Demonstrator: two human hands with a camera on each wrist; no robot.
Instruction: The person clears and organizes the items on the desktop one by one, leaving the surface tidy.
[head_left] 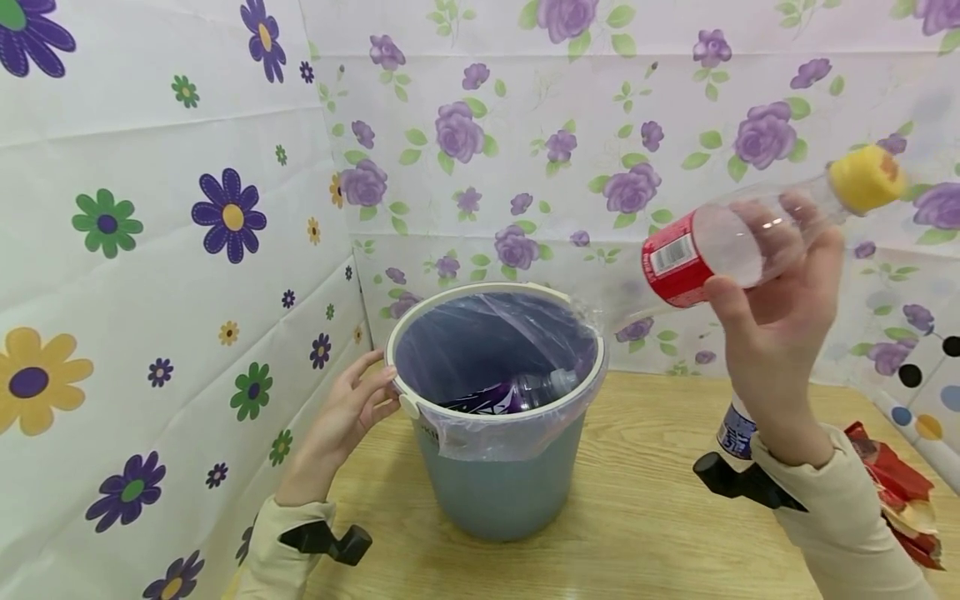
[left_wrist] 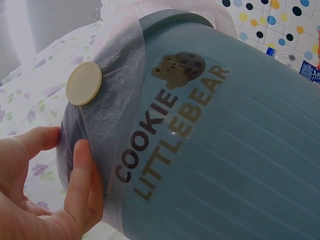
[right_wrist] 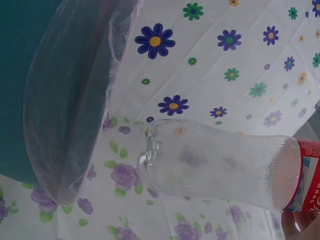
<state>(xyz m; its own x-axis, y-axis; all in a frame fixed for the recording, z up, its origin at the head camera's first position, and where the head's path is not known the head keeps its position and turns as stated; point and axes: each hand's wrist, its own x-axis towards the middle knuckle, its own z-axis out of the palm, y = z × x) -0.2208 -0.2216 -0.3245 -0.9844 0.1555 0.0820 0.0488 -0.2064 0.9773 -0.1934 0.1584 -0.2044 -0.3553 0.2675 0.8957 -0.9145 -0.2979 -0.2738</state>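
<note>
My right hand [head_left: 780, 317] grips a clear, empty plastic bottle with red label and yellow cap [head_left: 738, 242], raised right of the bag-lined blue-grey plastic bin [head_left: 498, 475]. My left hand [head_left: 356, 404] rests relaxed against its rim; a purple-labelled bottle [head_left: 517, 392] lies inside. Wooden table [head_left: 645, 500], floral walls [head_left: 525, 142].

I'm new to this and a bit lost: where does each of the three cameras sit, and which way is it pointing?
Head: worn on the head, looking forward and down at the bin on the table; both hands and sleeves show, left hand on the rim, right hand raising a bottle.
Left wrist: faces the bin's side; left fingers show.
Right wrist: looks along the bottle toward the bin; only fingertips show.
Shared: head and right wrist both show bottle and bin.
</note>
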